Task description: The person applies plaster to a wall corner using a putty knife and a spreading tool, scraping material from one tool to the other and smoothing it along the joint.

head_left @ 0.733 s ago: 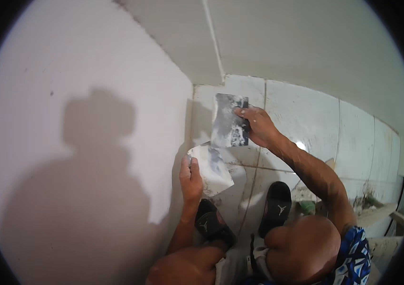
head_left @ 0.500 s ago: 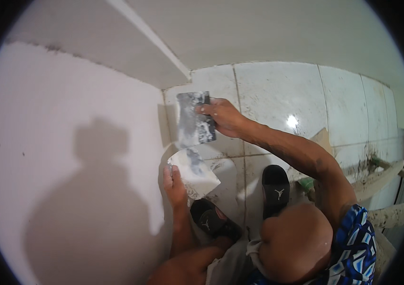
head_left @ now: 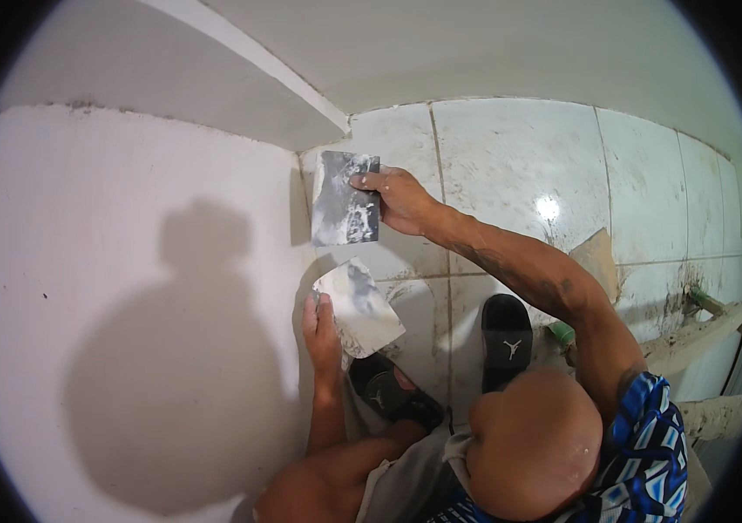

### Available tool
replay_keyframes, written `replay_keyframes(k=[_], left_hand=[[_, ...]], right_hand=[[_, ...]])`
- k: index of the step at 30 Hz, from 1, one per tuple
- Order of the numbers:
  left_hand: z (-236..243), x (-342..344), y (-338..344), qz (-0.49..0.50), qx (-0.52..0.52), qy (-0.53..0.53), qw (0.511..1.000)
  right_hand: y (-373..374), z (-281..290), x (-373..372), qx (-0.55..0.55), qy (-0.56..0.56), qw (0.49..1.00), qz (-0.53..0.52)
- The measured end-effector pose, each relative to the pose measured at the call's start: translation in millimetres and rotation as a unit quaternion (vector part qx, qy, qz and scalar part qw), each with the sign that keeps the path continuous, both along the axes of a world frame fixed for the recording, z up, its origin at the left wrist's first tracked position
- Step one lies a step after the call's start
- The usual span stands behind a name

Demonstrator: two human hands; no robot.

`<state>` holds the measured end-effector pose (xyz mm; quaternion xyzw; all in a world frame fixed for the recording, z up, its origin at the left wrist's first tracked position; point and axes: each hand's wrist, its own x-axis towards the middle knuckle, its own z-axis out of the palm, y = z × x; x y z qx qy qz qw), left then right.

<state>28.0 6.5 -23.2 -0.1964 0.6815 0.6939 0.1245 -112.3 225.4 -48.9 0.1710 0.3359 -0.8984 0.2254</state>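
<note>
Fingers (head_left: pixel 367 181), I see, clamp one white-smeared grey rectangular plate (head_left: pixel 333 202) (right hand (head_left: pixel 404 199)) and one grey-streaked white four-sided plate (head_left: pixel 358 309) (left hand (head_left: pixel 322 338)).

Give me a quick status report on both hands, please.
Left fingers gripping white-coated plate; right fingers gripping dark, smeared plate. Plates apart. Black slippers below, on tiled floor.
</note>
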Motion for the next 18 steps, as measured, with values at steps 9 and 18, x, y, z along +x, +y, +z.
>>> replay_keyframes(k=[9, 18], left_hand=[[-7, -3, 9, 0.054, 0.031, -0.035, 0.997], [-16, 1, 11, 0.093, 0.089, -0.050, 0.990]], right_hand=[[21, 32, 0, 0.061, -0.011, 0.997, 0.037], [13, 45, 3, 0.142, 0.013, 0.989, 0.046]])
